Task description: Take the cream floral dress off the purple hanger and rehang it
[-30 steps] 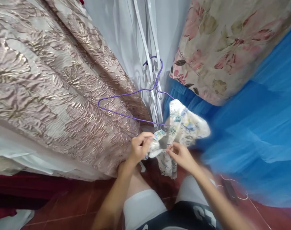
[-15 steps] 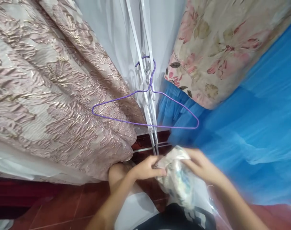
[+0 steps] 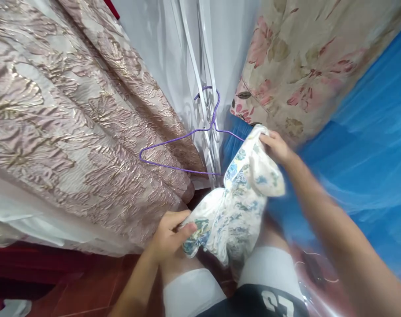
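Note:
A white blouse (image 3: 243, 202) with a blue and green floral print is stretched open between my hands. My right hand (image 3: 280, 149) pinches its upper right corner, up by the hanger's right arm. My left hand (image 3: 170, 233) grips the lower left part, its thumb pressed on the cloth. Behind the blouse hangs a purple wire hanger (image 3: 174, 140), its left half in plain sight. The blouse hides the hanger's right end, and I cannot tell whether that end is inside the cloth or behind it.
White straps (image 3: 205, 70) run down past the hanger. Pink and gold brocade (image 3: 98, 119) drapes on the left. At the right hang a beige floral cloth (image 3: 306, 66) and blue tulle (image 3: 346, 189). My knees are below, above a red tiled floor (image 3: 88, 286).
The bunched blouse has been spread out and raised towards the hanger. My right hand has gone up, my left hand down and left. The blouse now covers the hanger's right end.

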Available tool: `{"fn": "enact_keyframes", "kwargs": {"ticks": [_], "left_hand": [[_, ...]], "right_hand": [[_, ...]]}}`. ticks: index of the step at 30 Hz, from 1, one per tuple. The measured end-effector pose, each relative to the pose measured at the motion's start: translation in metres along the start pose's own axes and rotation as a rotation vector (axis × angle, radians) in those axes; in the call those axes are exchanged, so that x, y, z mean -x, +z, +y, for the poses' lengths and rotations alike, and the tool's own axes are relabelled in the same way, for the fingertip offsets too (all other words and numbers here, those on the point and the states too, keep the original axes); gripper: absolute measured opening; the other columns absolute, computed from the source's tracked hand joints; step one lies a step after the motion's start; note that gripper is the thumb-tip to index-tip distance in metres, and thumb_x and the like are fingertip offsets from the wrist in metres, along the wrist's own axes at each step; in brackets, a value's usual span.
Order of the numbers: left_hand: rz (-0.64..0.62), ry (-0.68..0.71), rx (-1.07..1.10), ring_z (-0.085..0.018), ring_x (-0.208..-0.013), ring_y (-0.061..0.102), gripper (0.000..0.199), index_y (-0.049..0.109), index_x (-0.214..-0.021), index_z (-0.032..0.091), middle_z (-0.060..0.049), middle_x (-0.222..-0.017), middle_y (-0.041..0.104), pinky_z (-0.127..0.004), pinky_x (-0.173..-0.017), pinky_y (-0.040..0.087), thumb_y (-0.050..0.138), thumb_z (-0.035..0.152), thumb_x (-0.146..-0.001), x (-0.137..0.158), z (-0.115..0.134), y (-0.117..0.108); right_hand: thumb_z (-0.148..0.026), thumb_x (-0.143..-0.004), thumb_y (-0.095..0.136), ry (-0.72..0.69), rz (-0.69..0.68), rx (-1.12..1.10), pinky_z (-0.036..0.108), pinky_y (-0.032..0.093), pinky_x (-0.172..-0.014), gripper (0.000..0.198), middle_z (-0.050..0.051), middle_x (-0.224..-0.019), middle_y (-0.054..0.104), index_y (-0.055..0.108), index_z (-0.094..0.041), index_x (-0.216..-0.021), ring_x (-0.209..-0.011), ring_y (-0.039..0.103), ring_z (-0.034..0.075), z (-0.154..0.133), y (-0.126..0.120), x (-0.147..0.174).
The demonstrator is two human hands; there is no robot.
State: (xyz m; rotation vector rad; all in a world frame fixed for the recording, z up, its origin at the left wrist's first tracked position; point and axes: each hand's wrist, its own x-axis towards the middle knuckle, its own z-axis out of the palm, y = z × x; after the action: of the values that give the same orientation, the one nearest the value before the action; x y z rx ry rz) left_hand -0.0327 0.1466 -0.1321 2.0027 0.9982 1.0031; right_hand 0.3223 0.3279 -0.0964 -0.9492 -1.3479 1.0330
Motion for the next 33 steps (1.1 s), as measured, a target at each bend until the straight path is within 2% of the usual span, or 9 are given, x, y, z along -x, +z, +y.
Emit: {"fn": "enact_keyframes", "kwargs": {"ticks": [5, 11, 14, 16, 18, 22, 25, 28, 33], "left_hand": [[0.129, -0.014, -0.174, -0.013, -0.052, 0.043, 0.034, 0.058, -0.065, 0.017, 0.002, -0.058, 0.048, -0.026, -0.05, 0.033, 0.055, 0.037, -0.093, -0.015, -0.012, -0.052], [0.186, 0.109, -0.808, -0.023, -0.081, 0.055, 0.012, 0.061, -0.077, 0.02, -0.005, -0.078, 0.062, -0.036, -0.077, 0.045, 0.05, 0.024, -0.08, -0.064, -0.049, -0.149], [0.204, 0.145, -0.981, -0.024, -0.089, 0.054, 0.013, 0.057, -0.08, 0.019, -0.004, -0.08, 0.06, -0.041, -0.091, 0.046, 0.046, 0.019, -0.087, -0.096, -0.045, -0.173], [0.26, 0.146, -0.963, -0.023, -0.097, 0.056, 0.014, 0.055, -0.086, 0.018, -0.003, -0.087, 0.062, -0.042, -0.097, 0.047, 0.043, 0.013, -0.091, -0.119, -0.032, -0.171], [0.286, 0.181, -0.775, -0.022, -0.112, 0.058, 0.018, 0.052, -0.103, 0.016, -0.006, -0.115, 0.065, -0.042, -0.103, 0.047, 0.039, 0.006, -0.093, -0.143, -0.018, -0.157], [0.327, 0.234, -0.408, -0.023, -0.142, 0.045, 0.046, 0.034, -0.132, 0.02, -0.016, -0.163, 0.032, -0.045, -0.112, 0.044, 0.046, 0.003, -0.091, -0.175, -0.011, -0.118], [0.426, 0.204, -0.427, -0.024, -0.132, 0.055, 0.038, 0.046, -0.129, 0.024, -0.012, -0.151, 0.05, -0.042, -0.106, 0.049, 0.051, 0.013, -0.094, -0.171, -0.026, -0.1], [0.331, 0.156, -0.514, -0.023, -0.099, 0.068, 0.019, 0.063, -0.11, 0.021, -0.008, -0.11, 0.072, -0.037, -0.089, 0.053, 0.049, 0.027, -0.098, -0.152, -0.039, -0.091], [0.389, 0.23, -0.666, -0.023, -0.091, 0.067, 0.024, 0.07, -0.101, 0.018, -0.008, -0.099, 0.074, -0.035, -0.084, 0.051, 0.047, 0.028, -0.1, -0.148, -0.025, -0.074]], "right_hand": [[-0.051, -0.069, 0.086, 0.222, -0.25, -0.028, 0.027, 0.049, -0.051, 0.041, 0.0, -0.055, 0.063, 0.062, -0.019, -0.068, -0.052, 0.061, 0.017, -0.013, 0.027, -0.012], [-0.046, -0.074, 0.085, 0.219, -0.183, -0.116, 0.038, 0.06, -0.065, 0.033, 0.001, -0.065, 0.072, 0.067, -0.02, -0.083, -0.066, 0.073, 0.025, -0.027, 0.025, 0.004], [-0.04, -0.075, 0.084, 0.29, -0.207, -0.159, 0.042, 0.062, -0.071, 0.031, 0.004, -0.075, 0.076, 0.07, -0.018, -0.092, -0.075, 0.077, 0.029, -0.038, 0.029, 0.008], [-0.038, -0.076, 0.083, 0.345, -0.23, -0.181, 0.041, 0.062, -0.071, 0.031, 0.005, -0.08, 0.078, 0.071, -0.017, -0.095, -0.076, 0.077, 0.029, -0.044, 0.032, 0.009], [-0.038, -0.076, 0.082, 0.37, -0.228, -0.178, 0.04, 0.062, -0.07, 0.03, 0.005, -0.08, 0.078, 0.071, -0.017, -0.094, -0.075, 0.077, 0.027, -0.045, 0.033, 0.008], [-0.038, -0.075, 0.078, 0.324, -0.199, -0.128, 0.037, 0.06, -0.072, 0.025, 0.002, -0.076, 0.077, 0.071, -0.019, -0.09, -0.074, 0.075, 0.025, -0.035, 0.024, 0.009], [-0.042, -0.076, 0.072, 0.232, -0.163, -0.15, 0.036, 0.059, -0.078, 0.026, 0.002, -0.086, 0.078, 0.072, -0.021, -0.092, -0.086, 0.075, 0.025, -0.025, 0.004, 0.023], [-0.048, -0.074, 0.075, 0.231, -0.137, -0.073, 0.036, 0.059, -0.072, 0.032, 0.003, -0.086, 0.079, 0.073, -0.02, -0.089, -0.079, 0.074, 0.025, -0.017, -0.018, 0.05], [-0.047, -0.072, 0.082, 0.173, 0.034, 0.058, 0.03, 0.054, -0.057, 0.033, 0.002, -0.075, 0.076, 0.071, -0.02, -0.088, -0.064, 0.07, 0.021, -0.021, -0.025, 0.068]]}}
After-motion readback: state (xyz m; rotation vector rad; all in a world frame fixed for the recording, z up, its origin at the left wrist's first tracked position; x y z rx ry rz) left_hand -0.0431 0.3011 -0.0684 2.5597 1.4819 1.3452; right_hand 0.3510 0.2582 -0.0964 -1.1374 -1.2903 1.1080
